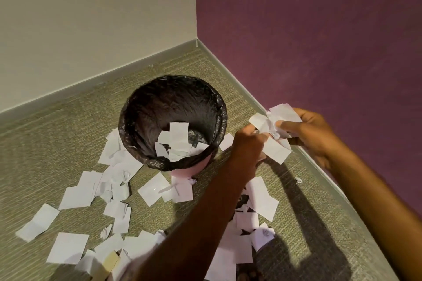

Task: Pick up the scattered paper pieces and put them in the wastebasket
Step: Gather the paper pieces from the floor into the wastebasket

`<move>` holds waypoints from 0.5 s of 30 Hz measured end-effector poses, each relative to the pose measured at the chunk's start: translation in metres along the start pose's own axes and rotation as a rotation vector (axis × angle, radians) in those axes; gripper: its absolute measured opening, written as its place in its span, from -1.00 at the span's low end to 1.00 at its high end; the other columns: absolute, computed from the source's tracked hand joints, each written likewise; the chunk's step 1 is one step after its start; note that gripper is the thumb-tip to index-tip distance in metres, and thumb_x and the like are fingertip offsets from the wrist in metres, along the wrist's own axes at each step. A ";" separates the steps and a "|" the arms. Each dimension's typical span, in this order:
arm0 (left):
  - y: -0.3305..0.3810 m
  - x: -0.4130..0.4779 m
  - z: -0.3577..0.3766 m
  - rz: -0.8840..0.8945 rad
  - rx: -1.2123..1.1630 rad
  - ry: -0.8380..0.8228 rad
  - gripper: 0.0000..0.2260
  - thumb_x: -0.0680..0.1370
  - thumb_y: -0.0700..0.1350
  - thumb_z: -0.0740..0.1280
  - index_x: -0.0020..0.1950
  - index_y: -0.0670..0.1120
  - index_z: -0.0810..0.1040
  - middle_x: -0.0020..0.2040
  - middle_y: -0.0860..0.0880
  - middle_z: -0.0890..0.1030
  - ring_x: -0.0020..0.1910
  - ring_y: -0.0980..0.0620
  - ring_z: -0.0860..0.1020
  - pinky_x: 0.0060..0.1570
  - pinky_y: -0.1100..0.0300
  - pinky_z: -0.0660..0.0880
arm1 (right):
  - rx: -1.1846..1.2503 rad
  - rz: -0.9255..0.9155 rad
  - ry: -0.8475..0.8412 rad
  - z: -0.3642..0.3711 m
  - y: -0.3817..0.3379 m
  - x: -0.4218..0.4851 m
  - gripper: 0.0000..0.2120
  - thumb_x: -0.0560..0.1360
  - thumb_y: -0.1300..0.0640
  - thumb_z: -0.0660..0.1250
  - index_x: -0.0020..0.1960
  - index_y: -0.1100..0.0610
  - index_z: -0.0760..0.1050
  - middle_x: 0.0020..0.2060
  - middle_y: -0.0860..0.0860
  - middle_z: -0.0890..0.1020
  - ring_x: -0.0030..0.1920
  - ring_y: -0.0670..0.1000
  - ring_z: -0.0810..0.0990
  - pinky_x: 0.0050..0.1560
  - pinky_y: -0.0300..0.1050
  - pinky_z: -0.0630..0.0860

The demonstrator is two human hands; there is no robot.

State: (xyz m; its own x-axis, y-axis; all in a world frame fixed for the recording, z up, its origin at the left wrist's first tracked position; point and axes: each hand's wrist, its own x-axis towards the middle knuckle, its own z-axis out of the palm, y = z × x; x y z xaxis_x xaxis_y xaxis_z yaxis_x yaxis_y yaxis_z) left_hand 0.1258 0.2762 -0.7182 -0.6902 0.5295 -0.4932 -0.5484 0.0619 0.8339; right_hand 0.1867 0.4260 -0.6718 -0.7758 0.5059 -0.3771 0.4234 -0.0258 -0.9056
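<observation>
Purple wall (319, 29) and cream wall (91, 18) meet in a corner, with a grey baseboard (91, 82) running along both. We see one round wastebasket (201, 166) standing on the ribbed, olive carpet (57, 139) near that corner. Its side is pink, and a crinkled, glossy black liner (159, 102) is folded over the rim.

Several flat white pieces (175, 141) lie overlapping at the bottom of the basket. Just right of the rim, above the carpet, our two hands come together on one crumpled bunch of paper (280, 116). The right hand (312, 130) grips it from the wall side, and the left hand (251, 141) pinches it from the basket side.

The left forearm crosses the lower floor and covers part of the litter there. Its shadow darkens the carpet to the right.

Scattered paper pieces (77, 196), mostly thin white rectangles with some creased or twisted, ring the front of the basket. We count well over twenty, but overlaps prevent an exact tally. One tan piece (112, 260) lies among them, and one tiny crumpled scrap (298, 180) sits alone near the right baseboard.
</observation>
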 end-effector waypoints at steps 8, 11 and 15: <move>0.075 -0.059 -0.055 0.166 -0.183 -0.028 -0.63 0.56 -0.31 0.30 0.35 -0.14 0.63 0.18 -0.28 0.71 0.15 -0.22 0.69 0.16 -0.14 0.58 | 0.044 -0.165 -0.146 0.055 -0.085 -0.026 -0.71 0.59 0.33 0.45 0.24 0.07 0.69 -0.03 0.04 0.82 -0.18 -0.01 0.78 -0.20 -0.08 0.73; 0.095 -0.069 -0.090 0.137 -0.166 0.094 -0.66 0.68 -0.35 0.23 0.38 -0.11 0.62 0.19 -0.19 0.75 0.19 -0.16 0.73 0.21 -0.12 0.65 | 0.028 -0.180 -0.202 0.101 -0.101 -0.022 -0.71 0.58 0.33 0.46 0.20 0.04 0.70 -0.04 0.03 0.81 -0.17 -0.01 0.78 -0.26 -0.12 0.69; 0.107 -0.080 -0.132 0.088 -0.189 0.208 -0.74 0.75 -0.02 0.23 0.27 -0.08 0.65 -0.09 -0.01 0.79 -0.07 0.02 0.76 0.17 -0.04 0.65 | -0.042 -0.126 -0.286 0.162 -0.097 -0.005 -0.76 0.57 0.30 0.47 0.14 0.02 0.69 0.01 0.08 0.80 -0.10 0.10 0.76 -0.13 0.03 0.70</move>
State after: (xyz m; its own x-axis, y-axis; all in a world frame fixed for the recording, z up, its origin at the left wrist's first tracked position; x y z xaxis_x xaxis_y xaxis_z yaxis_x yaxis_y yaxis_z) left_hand 0.0601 0.1291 -0.6222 -0.8101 0.3400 -0.4775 -0.5469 -0.1452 0.8245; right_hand 0.0741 0.2866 -0.6139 -0.9211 0.2397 -0.3067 0.3294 0.0603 -0.9423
